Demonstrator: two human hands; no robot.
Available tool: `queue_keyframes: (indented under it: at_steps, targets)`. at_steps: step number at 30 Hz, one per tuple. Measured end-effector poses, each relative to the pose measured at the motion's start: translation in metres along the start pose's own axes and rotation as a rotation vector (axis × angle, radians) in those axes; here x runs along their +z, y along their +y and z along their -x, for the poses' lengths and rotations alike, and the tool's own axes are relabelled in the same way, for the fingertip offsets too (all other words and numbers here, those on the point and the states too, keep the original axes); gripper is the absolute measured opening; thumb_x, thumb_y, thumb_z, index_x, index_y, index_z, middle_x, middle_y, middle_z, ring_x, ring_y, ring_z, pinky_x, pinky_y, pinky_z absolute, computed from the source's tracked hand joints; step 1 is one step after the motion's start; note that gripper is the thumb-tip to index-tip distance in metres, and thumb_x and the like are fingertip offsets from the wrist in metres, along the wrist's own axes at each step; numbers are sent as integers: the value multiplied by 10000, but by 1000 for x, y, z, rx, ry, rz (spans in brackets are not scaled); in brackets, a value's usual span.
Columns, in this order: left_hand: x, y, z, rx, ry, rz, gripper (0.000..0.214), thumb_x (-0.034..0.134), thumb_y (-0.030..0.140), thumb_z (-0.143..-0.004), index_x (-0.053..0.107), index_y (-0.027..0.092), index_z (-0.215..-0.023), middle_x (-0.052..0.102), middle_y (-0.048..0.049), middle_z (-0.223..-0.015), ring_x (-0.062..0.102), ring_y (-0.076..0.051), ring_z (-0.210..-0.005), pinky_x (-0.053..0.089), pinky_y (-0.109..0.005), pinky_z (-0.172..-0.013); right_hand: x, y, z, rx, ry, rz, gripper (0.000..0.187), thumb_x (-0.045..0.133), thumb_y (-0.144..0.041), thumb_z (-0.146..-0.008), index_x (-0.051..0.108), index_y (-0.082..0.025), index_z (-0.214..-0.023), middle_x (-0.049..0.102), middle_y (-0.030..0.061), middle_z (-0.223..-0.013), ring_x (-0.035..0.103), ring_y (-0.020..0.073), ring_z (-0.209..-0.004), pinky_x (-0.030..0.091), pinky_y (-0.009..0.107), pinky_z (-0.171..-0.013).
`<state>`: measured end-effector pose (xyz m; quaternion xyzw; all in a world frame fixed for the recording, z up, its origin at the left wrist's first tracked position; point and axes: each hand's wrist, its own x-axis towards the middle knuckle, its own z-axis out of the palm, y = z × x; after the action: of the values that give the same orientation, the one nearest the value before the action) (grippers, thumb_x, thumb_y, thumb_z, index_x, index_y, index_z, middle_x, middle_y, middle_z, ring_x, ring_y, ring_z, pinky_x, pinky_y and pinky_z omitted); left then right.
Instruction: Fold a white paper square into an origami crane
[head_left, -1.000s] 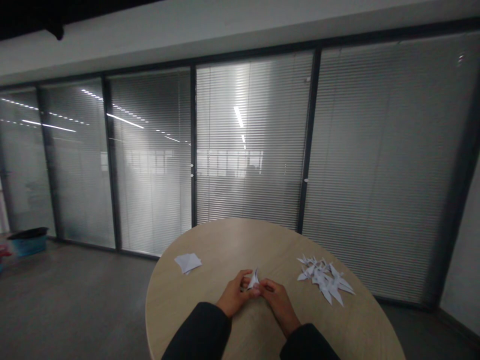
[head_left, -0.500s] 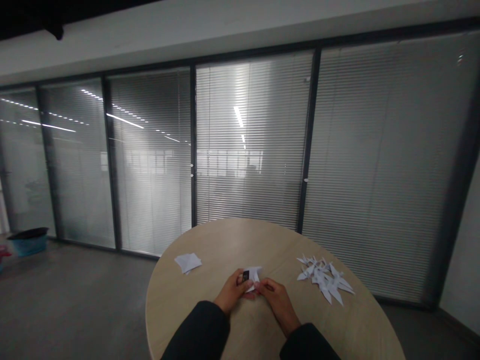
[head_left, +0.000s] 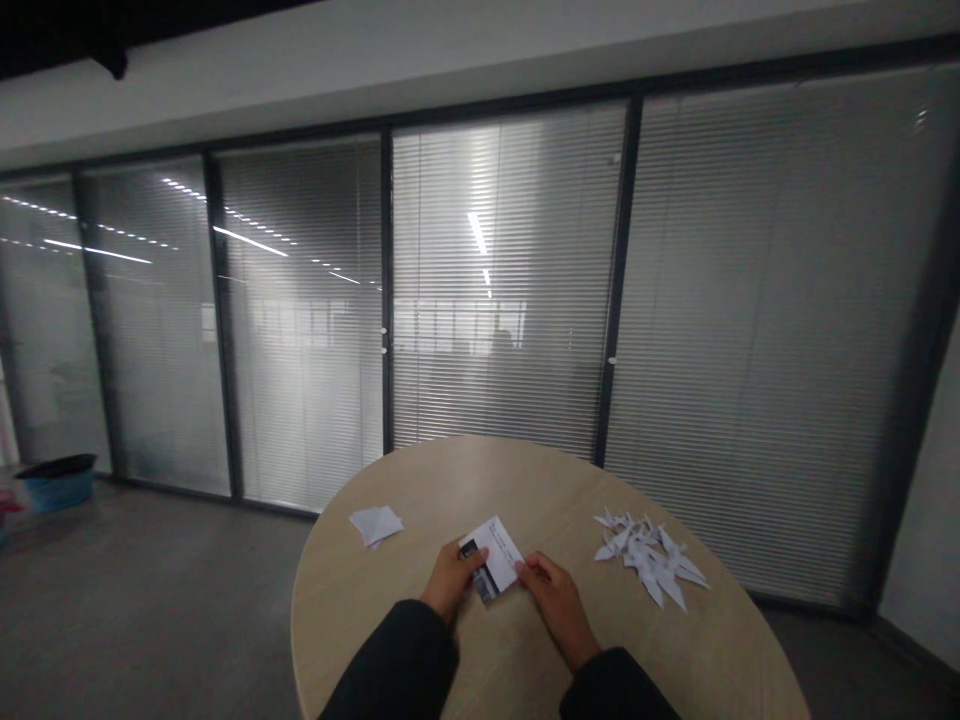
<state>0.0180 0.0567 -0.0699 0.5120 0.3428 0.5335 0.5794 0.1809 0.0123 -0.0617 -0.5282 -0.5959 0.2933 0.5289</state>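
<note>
A piece of paper [head_left: 504, 553], white with black print and a dark picture along its lower left side, is held above the round table between my hands. My left hand [head_left: 452, 578] pinches its left side, thumb on top and fingers underneath. At its right corner, my right hand [head_left: 553, 597] grips the edge between thumb and fingertips. To the right lies a heap of folded white paper pieces [head_left: 651, 560] with pointed ends. A small stack of white paper sheets [head_left: 376, 525] rests on the left of the table.
The round wooden table [head_left: 480, 465] stands before a glass partition with blinds [head_left: 495, 250]. On the floor at far left is a blue tub [head_left: 58, 487] with a dark top, beside something pink at the picture's edge.
The paper in my hands has been opened from a small folded form into a larger flat square, showing its print. My left hand has shifted slightly left.
</note>
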Motion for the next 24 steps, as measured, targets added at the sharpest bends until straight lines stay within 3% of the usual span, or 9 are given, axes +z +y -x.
queue_keyframes:
  at_steps: [3,7,9,13,17,24]
  targets:
    - [0,2,2,-37,0,-1,414,766,438,-547,660,97,-758,665,-55,-647,591,-169,-574,409,-245,-510,1,2,0,-14,26,22,350,545,-548,-711,602,-202,-701,673,32,-695,622,220,-697,456,306,-677]
    - [0,3,3,-45,-28,11,372,761,393,-557,677,91,-758,673,-61,-639,595,-168,-566,415,-245,-506,3,1,2,-53,38,-41,441,538,-471,-738,564,-216,-1097,668,33,-856,638,207,-756,486,309,-716]
    - [0,1,2,-43,-26,12,355,758,371,-562,683,88,-763,677,-61,-641,594,-167,-561,419,-246,-502,3,1,3,-121,-3,-70,465,518,-407,-759,535,-228,-1188,646,52,-991,627,212,-887,485,318,-801]
    - [-2,-1,1,-24,-8,39,313,757,338,-558,685,92,-737,675,-51,-630,580,-149,-540,412,-232,-489,5,2,4,-248,-103,-17,313,473,-259,-753,673,-250,-994,620,51,-1067,548,217,-1074,410,342,-963]
    - [-2,0,2,-53,-26,76,326,771,330,-538,678,94,-743,679,-54,-644,605,-164,-576,447,-246,-521,6,3,5,-235,-70,29,394,493,-178,-659,667,-251,-1005,609,52,-1059,551,222,-1052,476,329,-859]
    - [1,7,5,-134,-46,171,292,730,260,-584,655,83,-803,698,-88,-705,641,-180,-608,513,-275,-562,5,2,4,-189,-73,-41,187,631,-276,-684,689,-224,-853,626,58,-983,586,239,-977,491,327,-823]
